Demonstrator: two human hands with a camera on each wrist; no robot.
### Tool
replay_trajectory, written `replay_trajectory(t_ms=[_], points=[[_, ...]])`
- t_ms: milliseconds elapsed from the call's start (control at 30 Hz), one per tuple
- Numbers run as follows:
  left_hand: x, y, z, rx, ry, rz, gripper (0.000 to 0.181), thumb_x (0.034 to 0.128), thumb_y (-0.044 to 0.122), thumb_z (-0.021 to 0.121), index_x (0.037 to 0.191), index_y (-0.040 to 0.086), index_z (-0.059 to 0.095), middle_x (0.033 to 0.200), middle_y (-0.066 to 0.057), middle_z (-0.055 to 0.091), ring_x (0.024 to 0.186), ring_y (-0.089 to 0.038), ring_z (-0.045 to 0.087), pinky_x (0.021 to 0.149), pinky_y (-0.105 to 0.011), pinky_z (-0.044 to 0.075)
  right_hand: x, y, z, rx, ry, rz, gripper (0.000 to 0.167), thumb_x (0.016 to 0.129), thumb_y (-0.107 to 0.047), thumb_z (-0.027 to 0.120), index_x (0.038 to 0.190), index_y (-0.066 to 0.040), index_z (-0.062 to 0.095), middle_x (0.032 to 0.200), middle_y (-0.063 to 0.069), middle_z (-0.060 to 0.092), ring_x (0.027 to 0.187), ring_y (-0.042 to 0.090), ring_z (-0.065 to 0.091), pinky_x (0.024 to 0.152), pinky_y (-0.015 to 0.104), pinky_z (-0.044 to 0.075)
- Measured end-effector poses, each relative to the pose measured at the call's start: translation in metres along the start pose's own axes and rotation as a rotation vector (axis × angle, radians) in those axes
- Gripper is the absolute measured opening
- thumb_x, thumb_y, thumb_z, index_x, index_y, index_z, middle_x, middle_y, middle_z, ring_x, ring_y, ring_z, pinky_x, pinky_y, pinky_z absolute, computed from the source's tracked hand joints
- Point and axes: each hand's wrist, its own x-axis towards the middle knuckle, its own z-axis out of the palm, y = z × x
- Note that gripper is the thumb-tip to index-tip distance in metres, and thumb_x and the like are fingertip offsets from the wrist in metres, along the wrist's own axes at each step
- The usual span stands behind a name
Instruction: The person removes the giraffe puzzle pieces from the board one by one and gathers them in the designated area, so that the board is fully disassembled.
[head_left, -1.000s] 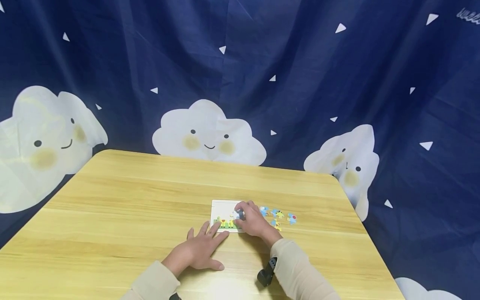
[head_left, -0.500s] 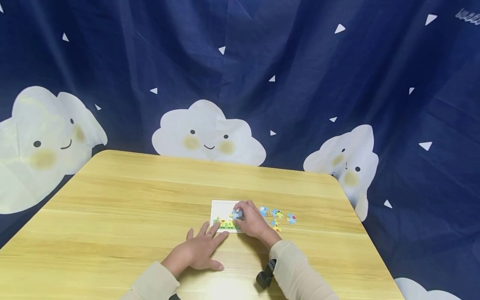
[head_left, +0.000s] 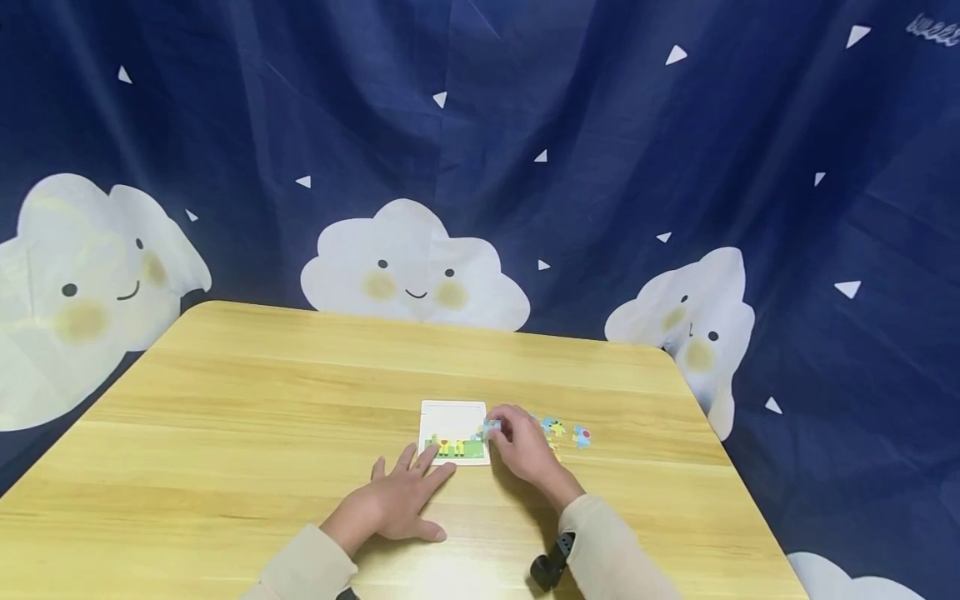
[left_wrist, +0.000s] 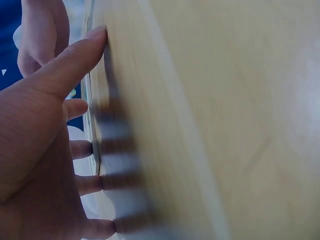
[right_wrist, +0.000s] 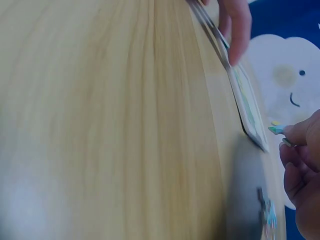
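A shallow white puzzle board [head_left: 453, 409] lies on the table, with green and yellow fitted pieces [head_left: 463, 450] along its near side. My left hand [head_left: 397, 500] rests with spread fingers at the board's near left corner, fingertips on its edge. Over the board's right edge, my right hand [head_left: 525, 446] pinches a light blue jigsaw piece [head_left: 492, 425] between thumb and fingers. In the right wrist view that jigsaw piece [right_wrist: 276, 129] is held up, apart from the board [right_wrist: 247, 107]. Part of the board's right side is hidden by the fingers.
Several loose jigsaw pieces [head_left: 555, 427] lie right of the board, some partly behind my right hand; one has a red spot [head_left: 582, 436]. The wooden table [head_left: 262, 400] reaches back to a dark blue curtain [head_left: 480, 125] with clouds.
My right hand has moved right from above the board to its right edge, still pinching the blue piece. More of the fitted picture is uncovered. My left hand has stayed in place.
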Motion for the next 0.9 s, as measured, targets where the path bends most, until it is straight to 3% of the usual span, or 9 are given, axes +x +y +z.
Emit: replay_trajectory(t_ms=[233,467,700,900], points=[[0.000,0.000,0.001,-0.013,0.010,0.003,0.092,0.0883,0.053,0.081,0.161,0.013,0.043,0.171,-0.023,0.024,0.154,-0.054,0.020,0.109,-0.085,0.020,-0.014,0.013,-0.021,0.006,0.074,0.059,0.017,0.094,0.008,0.070,0.109,0.001,0.072,0.091,0.005,0.063,0.080,0.016,0.059,0.072,0.031,0.053],[-0.001,0.000,0.001,-0.019,0.010,0.003,0.091,0.0885,0.052,0.081,0.161,0.012,0.043,0.171,-0.023,0.024,0.154,-0.054,0.020,0.110,-0.085,0.019,-0.033,0.025,-0.042,0.014,0.094,0.125,0.018,0.095,0.007,0.070,0.111,0.002,0.072,0.093,0.005,0.066,0.081,0.015,0.061,0.072,0.030,0.054],[0.000,0.000,0.001,-0.019,0.010,0.001,0.091,0.0886,0.053,0.081,0.161,0.013,0.043,0.171,-0.023,0.024,0.154,-0.054,0.019,0.110,-0.084,0.018,-0.049,0.039,-0.061,0.024,0.152,0.180,0.018,0.096,0.007,0.067,0.114,0.005,0.072,0.082,0.002,0.059,0.075,0.014,0.053,0.068,0.028,0.048],[0.001,0.000,0.001,-0.020,0.010,0.008,0.091,0.0892,0.051,0.081,0.161,0.011,0.043,0.171,-0.024,0.024,0.154,-0.054,0.018,0.109,-0.085,0.018,-0.061,0.049,-0.068,0.022,0.171,0.219,0.019,0.097,0.007,0.066,0.114,0.007,0.073,0.086,0.004,0.062,0.076,0.014,0.053,0.067,0.026,0.047]])
